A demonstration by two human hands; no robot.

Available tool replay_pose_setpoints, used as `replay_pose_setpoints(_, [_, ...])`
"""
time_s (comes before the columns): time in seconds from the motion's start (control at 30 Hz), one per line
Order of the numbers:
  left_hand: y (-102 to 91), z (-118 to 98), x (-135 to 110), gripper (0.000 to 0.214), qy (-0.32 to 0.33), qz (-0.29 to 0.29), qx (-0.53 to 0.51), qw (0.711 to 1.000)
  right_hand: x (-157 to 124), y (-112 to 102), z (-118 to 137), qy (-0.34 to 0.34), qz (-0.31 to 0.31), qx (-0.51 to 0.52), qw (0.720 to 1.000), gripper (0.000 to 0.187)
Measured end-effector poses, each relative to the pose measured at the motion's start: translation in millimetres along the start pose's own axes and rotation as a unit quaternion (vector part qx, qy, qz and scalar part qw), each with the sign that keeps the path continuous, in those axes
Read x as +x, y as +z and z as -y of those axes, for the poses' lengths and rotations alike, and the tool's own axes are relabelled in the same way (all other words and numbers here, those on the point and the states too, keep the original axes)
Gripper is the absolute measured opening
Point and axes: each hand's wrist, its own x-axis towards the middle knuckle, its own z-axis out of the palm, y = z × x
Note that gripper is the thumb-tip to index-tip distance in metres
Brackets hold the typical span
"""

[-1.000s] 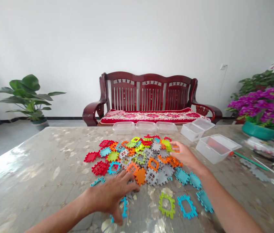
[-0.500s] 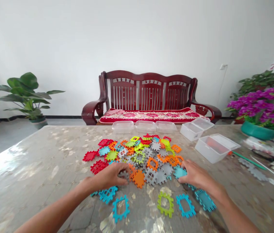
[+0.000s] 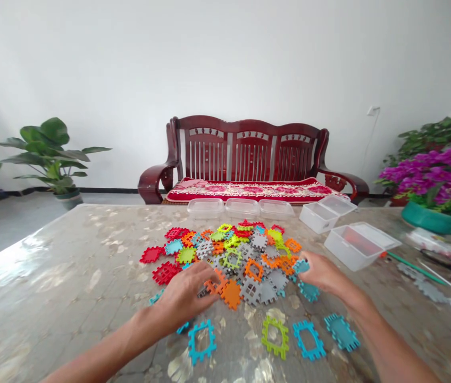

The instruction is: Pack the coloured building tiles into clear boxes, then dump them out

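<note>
A heap of toothed plastic building tiles in red, orange, lime, blue and grey lies in the middle of the table [image 3: 101, 276]. My left hand [image 3: 188, 295] is at the heap's near left side, thumb and fingers apart, fingertips over an orange window tile [image 3: 216, 281]. Next to that tile lies a solid orange tile [image 3: 232, 294]. My right hand [image 3: 323, 274] pinches a blue tile [image 3: 301, 266] at the heap's right edge. Another blue tile [image 3: 309, 291] lies just below that hand. The left hand partly hides some blue tiles under it.
Nearer me lie a blue frame tile [image 3: 202, 341], a lime frame tile [image 3: 275, 336], another blue frame tile [image 3: 309, 339] and a solid blue tile [image 3: 342, 332]. Clear lids [image 3: 242, 207] and plastic boxes [image 3: 353, 247] stand behind. A flower pot [image 3: 433, 217] is at right.
My right hand has lifted slightly, with a blue tile now in its fingers and another uncovered below. My left hand has turned palm-down, its fingers reaching over the orange window tile.
</note>
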Motion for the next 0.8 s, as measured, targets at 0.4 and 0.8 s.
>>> replay_pose_setpoints(0.4, [-5.2,-20.6,-28.6,0.043,-0.031,0.22,0.058,0.973,10.5,1.5,24.1,-0.048,-0.106,0.01,0.993,0.047])
replay_pose_setpoints(0.8, [-1.2,-7.7,-21.2,0.019,-0.027,0.237,0.033,0.971,-28.0,23.4,13.9,-0.073,0.007,-0.116,0.991,0.033])
